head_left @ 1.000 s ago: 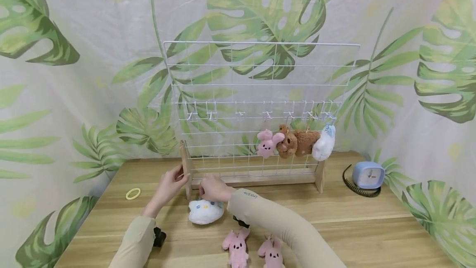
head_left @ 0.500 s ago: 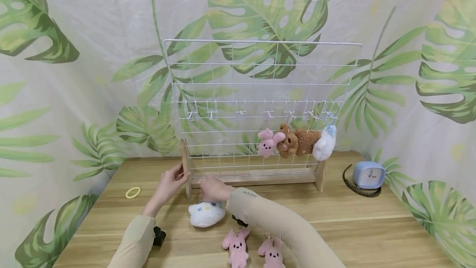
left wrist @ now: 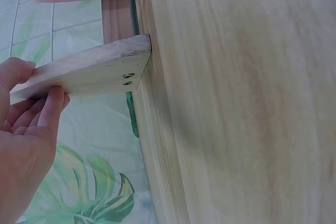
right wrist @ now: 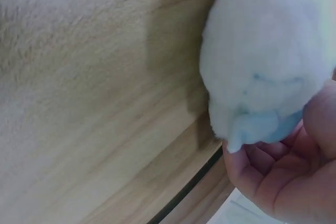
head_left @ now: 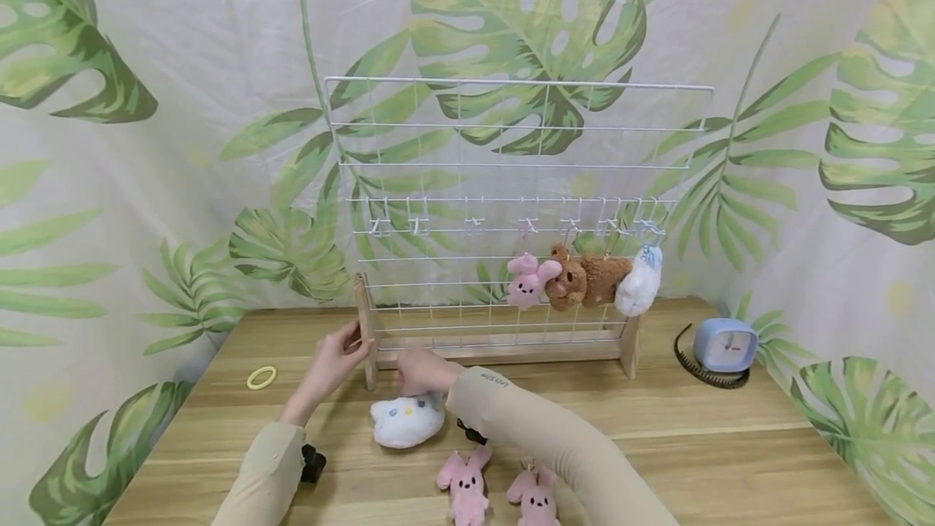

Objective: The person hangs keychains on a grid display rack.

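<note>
My left hand [head_left: 338,362] pinches the left wooden leg [head_left: 365,311] of a white wire grid rack, thumb on one face and fingers on the other in the left wrist view. In front of the rack's base, my right hand [head_left: 424,372] grips a white plush pendant [head_left: 405,424] at its top, with its fingers curled by the light blue part [right wrist: 268,125]. Blue eyes and a yellow nose mark the plush's face. The wooden leg [left wrist: 100,69] shows two screws on its underside in the left wrist view.
Several white hooks line the grid [head_left: 475,222]. From the right-hand ones hang a pink rabbit [head_left: 527,281], brown plush [head_left: 602,278] and a white plush [head_left: 639,282]. Two pink rabbits lie in front. A yellow ring [head_left: 261,378] is at left, a blue clock [head_left: 726,345] at right.
The white plush has shifted slightly down toward me, and my right hand has moved a little to the right with it. My left hand keeps its hold on the wooden leg.
</note>
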Demonstrator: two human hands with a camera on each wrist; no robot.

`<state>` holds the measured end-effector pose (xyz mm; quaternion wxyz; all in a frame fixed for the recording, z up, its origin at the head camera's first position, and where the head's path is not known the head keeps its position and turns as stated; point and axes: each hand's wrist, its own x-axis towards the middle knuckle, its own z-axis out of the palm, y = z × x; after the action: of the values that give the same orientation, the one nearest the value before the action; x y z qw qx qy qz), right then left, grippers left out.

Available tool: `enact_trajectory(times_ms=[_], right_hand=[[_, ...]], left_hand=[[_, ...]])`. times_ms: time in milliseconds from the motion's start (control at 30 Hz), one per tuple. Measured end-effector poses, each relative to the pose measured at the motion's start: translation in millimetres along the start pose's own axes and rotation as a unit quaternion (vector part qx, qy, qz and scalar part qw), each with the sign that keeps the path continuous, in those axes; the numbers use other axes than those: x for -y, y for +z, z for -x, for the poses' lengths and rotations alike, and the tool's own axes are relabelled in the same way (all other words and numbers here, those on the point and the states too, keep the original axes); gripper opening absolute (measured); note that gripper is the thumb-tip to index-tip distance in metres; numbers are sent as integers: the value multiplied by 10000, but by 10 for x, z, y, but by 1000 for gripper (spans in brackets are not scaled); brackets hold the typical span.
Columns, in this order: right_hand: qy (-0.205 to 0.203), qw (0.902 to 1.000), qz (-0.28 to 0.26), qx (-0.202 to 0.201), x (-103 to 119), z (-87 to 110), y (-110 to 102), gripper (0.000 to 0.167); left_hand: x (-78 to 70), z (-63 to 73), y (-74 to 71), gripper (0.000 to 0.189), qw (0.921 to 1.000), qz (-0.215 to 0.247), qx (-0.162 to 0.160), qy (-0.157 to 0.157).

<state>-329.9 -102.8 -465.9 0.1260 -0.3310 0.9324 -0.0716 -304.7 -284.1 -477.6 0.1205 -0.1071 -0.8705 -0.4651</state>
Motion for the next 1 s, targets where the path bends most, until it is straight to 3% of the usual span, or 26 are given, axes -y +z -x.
enact_trajectory(times_ms=[233,400,700,1000], right_hand=[[28,9997,107,232,-30,22,10,51],[-282,9982,-480,200,-131,69,-64,48],[-882,9850,-1451,-316,-316,259,-337,7],[-1470,9759,-1352,-877,-399,551,-586,7]], left_hand=[[2,-9,10,51,10000,78,46,32],[3,-19,23,51,9998,180,23,20],[-8,-24,5,50,9999,162,24,-5],[13,-8,-18,52,9999,106,77,55]])
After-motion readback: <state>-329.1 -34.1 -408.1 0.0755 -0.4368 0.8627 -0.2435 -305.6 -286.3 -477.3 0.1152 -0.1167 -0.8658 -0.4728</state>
